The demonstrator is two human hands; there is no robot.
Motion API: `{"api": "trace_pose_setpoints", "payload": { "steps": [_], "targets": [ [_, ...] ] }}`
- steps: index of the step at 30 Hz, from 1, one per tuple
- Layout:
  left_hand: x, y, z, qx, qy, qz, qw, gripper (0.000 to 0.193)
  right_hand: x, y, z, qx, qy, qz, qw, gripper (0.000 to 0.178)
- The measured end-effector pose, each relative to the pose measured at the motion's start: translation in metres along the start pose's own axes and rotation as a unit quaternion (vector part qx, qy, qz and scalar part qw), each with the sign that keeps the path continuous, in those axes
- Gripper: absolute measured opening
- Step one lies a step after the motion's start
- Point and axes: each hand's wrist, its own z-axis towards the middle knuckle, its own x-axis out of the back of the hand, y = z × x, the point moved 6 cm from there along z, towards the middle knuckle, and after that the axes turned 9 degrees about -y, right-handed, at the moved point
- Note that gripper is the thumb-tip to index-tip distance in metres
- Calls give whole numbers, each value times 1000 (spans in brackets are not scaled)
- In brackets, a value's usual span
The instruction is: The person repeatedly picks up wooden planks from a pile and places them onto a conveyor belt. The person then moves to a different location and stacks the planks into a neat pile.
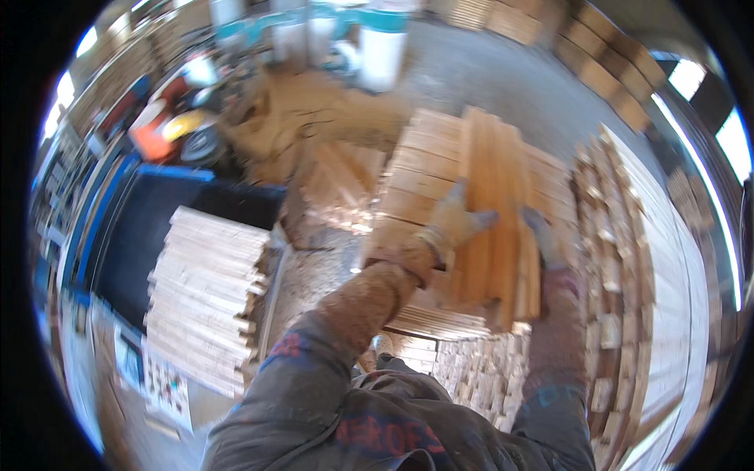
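A bundle of narrow wooden slats (pixel 493 196), warmer in colour than the boards under it, lies lengthwise on a stack of pale boards (pixel 416 173). My left hand (pixel 454 222), in a light work glove with greyish fingertips, grips the bundle's left side, its thumb reaching across the top. Against the opposite side is my gloved right hand (pixel 544 238), its fingers pointing away from me along the edge. The bundle sits between both hands, its slat ends slightly uneven. The undersides of my fingers are hidden.
Left, a pile of pale slats (pixel 208 298) rests on a black machine bed (pixel 149 235) with blue edges. Stacked wood (pixel 605 259) stands close on my right beside a white-wrapped pile (pixel 667 282). Offcuts (pixel 338 177) and sawdust lie ahead; white-and-teal containers (pixel 382 51) stand farther back.
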Motion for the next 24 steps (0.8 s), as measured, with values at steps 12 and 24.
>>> {"api": "trace_pose_setpoints", "payload": {
  "steps": [12,24],
  "targets": [
    [35,-16,-38,154,12,128,980,119,-87,-43,-48,11,-32,-292,956,67],
    [255,4,-101,3,335,4,942,131,-295,-203,93,99,-320,-357,872,38]
  ]
}}
